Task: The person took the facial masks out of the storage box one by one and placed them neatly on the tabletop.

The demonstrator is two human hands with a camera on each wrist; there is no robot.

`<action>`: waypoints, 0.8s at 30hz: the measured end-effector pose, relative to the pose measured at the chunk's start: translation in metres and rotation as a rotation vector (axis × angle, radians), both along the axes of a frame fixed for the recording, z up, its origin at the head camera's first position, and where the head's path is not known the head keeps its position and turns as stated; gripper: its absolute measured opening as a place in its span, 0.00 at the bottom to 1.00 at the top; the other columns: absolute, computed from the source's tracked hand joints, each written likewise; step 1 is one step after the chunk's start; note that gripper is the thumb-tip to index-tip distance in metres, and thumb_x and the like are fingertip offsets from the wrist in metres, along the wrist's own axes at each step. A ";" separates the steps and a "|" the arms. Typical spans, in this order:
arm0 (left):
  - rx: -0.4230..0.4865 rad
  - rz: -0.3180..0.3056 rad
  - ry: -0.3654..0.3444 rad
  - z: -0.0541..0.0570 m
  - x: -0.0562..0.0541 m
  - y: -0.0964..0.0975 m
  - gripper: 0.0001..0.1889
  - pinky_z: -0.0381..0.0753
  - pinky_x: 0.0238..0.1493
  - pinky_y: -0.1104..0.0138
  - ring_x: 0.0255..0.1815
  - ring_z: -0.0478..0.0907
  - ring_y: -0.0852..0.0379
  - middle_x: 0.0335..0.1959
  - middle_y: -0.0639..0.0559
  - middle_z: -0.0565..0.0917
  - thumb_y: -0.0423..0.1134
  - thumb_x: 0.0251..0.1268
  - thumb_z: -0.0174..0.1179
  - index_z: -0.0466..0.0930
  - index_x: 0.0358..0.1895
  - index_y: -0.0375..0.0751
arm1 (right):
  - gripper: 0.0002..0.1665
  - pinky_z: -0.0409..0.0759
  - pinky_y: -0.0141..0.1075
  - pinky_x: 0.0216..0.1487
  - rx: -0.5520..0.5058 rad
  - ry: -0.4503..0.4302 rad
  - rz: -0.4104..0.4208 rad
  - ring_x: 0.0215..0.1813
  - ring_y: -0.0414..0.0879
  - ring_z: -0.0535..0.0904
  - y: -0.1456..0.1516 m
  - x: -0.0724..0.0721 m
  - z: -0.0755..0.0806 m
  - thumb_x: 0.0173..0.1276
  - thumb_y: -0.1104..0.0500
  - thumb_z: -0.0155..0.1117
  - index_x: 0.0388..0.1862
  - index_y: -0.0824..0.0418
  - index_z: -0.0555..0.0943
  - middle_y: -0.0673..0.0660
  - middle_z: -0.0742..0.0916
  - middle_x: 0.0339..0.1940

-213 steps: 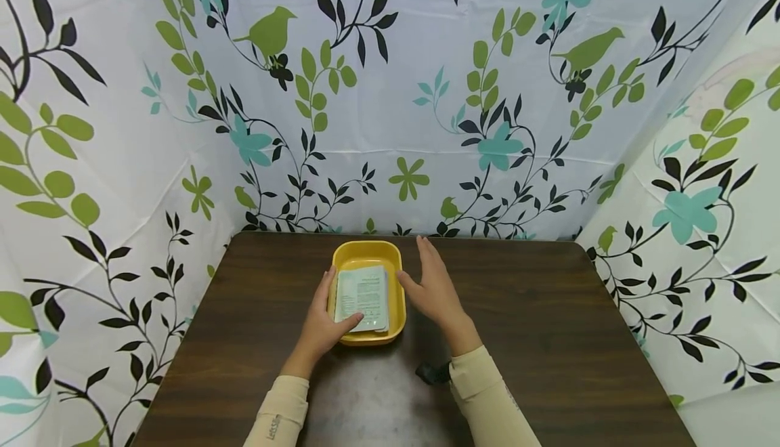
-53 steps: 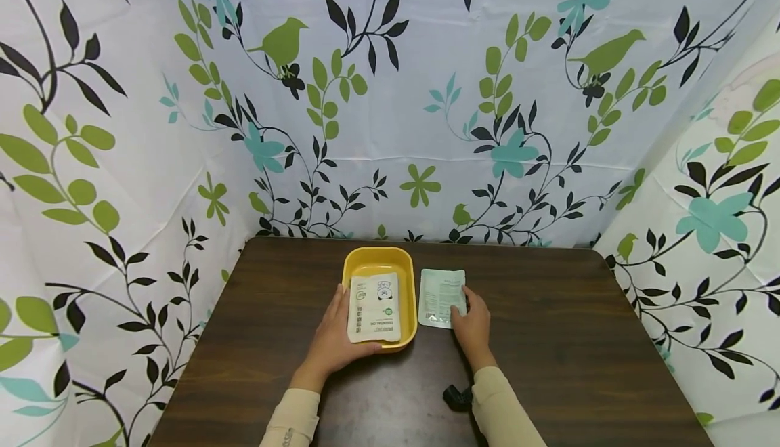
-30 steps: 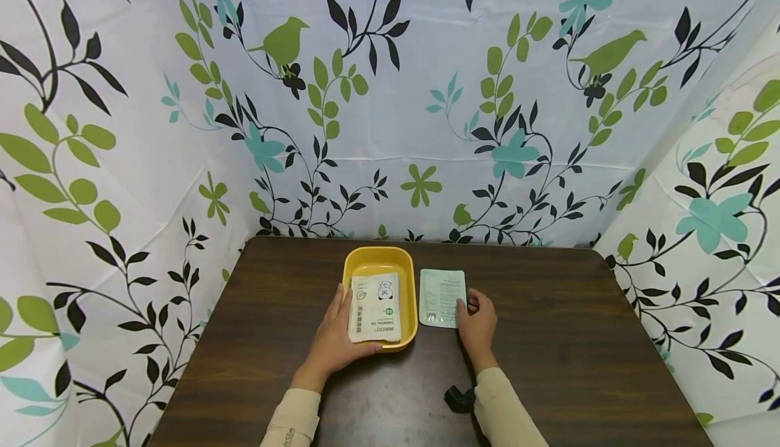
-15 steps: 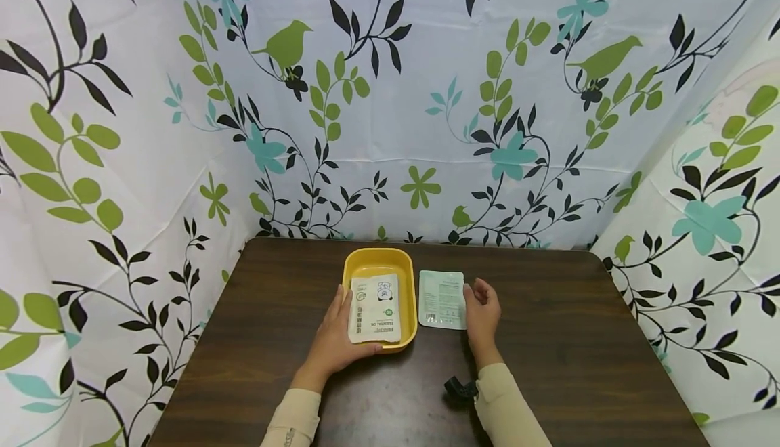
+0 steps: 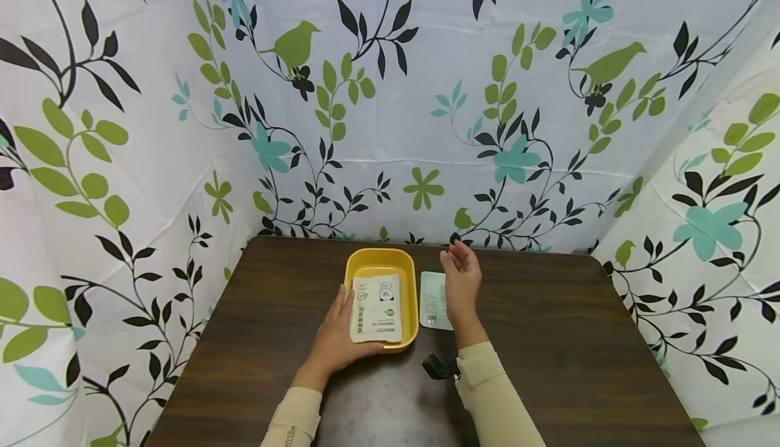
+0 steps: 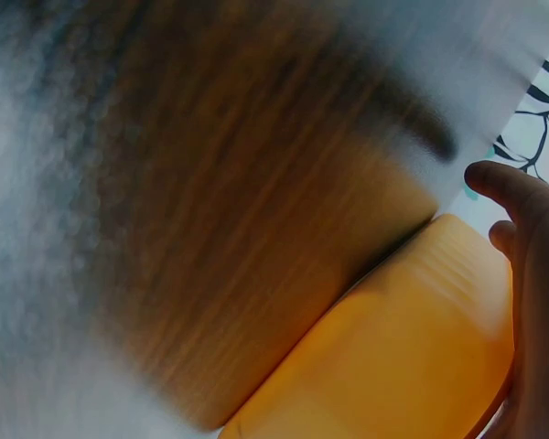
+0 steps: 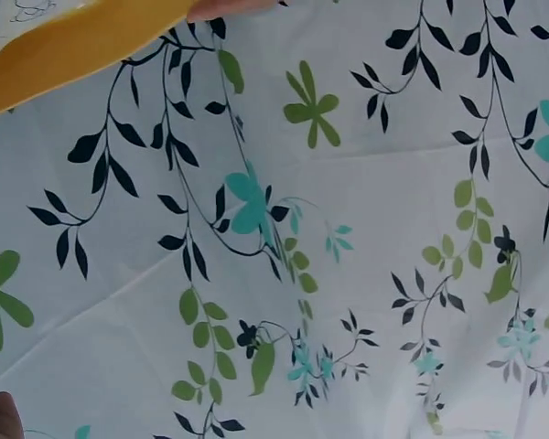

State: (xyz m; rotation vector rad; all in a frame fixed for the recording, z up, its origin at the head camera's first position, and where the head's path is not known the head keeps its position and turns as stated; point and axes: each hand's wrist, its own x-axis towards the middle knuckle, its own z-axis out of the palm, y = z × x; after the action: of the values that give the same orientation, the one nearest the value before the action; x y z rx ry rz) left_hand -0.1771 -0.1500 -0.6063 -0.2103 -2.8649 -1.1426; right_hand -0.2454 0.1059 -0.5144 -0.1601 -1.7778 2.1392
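Note:
A yellow tray [image 5: 416,298] stands on the table left of centre. In it lies a flat white packet [image 5: 376,308] with a small animal drawing and "ESSENTIAL OIL" print. My left hand [image 5: 334,342] rests against the tray's near left corner, fingers straight along the left side and thumb along the near rim. A pale green packet [image 5: 433,298] lies flat on the table just right of the tray, its right part hidden by my right hand [image 5: 462,288]. That hand is raised, loosely bent and holding nothing. The left wrist view shows the tray's outer wall [image 6: 393,338].
The dark wooden table [image 5: 567,338] ends at the back against a white cloth [image 5: 390,115] patterned with leaves and birds. A small black device [image 5: 440,367] sits at my right wrist.
Seven seconds ago a pale green packet lay on top inside the tray; it now lies to the right. My right hand has since let go of it and moved up and leftward. The left hand stays.

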 end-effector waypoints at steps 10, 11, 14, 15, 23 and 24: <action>0.011 0.006 0.002 0.000 0.001 0.001 0.74 0.65 0.72 0.36 0.84 0.51 0.38 0.87 0.48 0.43 0.75 0.32 0.76 0.47 0.84 0.47 | 0.28 0.75 0.39 0.71 0.016 -0.009 0.085 0.71 0.57 0.73 -0.043 0.002 0.000 0.75 0.61 0.62 0.72 0.61 0.72 0.64 0.77 0.69; 0.011 0.006 0.002 0.001 0.001 0.001 0.74 0.65 0.72 0.36 0.84 0.51 0.38 0.87 0.48 0.43 0.75 0.32 0.77 0.47 0.84 0.47 | 0.28 0.73 0.43 0.73 0.025 -0.022 0.091 0.72 0.57 0.73 -0.047 0.003 -0.003 0.75 0.61 0.62 0.72 0.60 0.72 0.64 0.77 0.69; 0.013 0.004 -0.003 0.001 0.001 0.001 0.74 0.64 0.72 0.36 0.84 0.51 0.37 0.87 0.48 0.42 0.74 0.33 0.77 0.47 0.84 0.46 | 0.29 0.69 0.50 0.76 0.063 -0.069 0.105 0.72 0.59 0.72 -0.058 0.005 -0.011 0.74 0.63 0.63 0.72 0.60 0.72 0.64 0.77 0.69; 0.015 0.005 -0.007 0.001 0.001 0.002 0.73 0.64 0.72 0.36 0.84 0.51 0.37 0.87 0.49 0.42 0.74 0.33 0.77 0.47 0.84 0.47 | 0.29 0.69 0.52 0.76 0.070 -0.081 0.112 0.73 0.60 0.72 -0.062 0.006 -0.015 0.73 0.64 0.63 0.72 0.61 0.72 0.65 0.77 0.69; 0.014 0.004 -0.006 0.000 0.001 0.001 0.73 0.62 0.75 0.38 0.84 0.49 0.38 0.87 0.51 0.41 0.74 0.34 0.76 0.47 0.84 0.47 | 0.38 0.61 0.55 0.79 0.214 -0.226 0.175 0.79 0.62 0.65 -0.091 0.017 -0.046 0.68 0.62 0.66 0.76 0.63 0.67 0.65 0.72 0.77; 0.015 0.003 -0.008 0.000 0.001 0.001 0.73 0.62 0.75 0.38 0.85 0.49 0.39 0.87 0.51 0.40 0.74 0.35 0.76 0.47 0.84 0.47 | 0.39 0.62 0.55 0.79 0.238 -0.252 0.178 0.79 0.61 0.65 -0.094 0.019 -0.049 0.68 0.62 0.67 0.77 0.62 0.67 0.65 0.71 0.77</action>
State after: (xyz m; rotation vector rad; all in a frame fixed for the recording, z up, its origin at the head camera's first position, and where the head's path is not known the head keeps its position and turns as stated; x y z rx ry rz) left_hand -0.1761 -0.1492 -0.6060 -0.2016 -2.8618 -1.1670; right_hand -0.2260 0.0116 -0.5630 -0.2269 -2.2519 2.0775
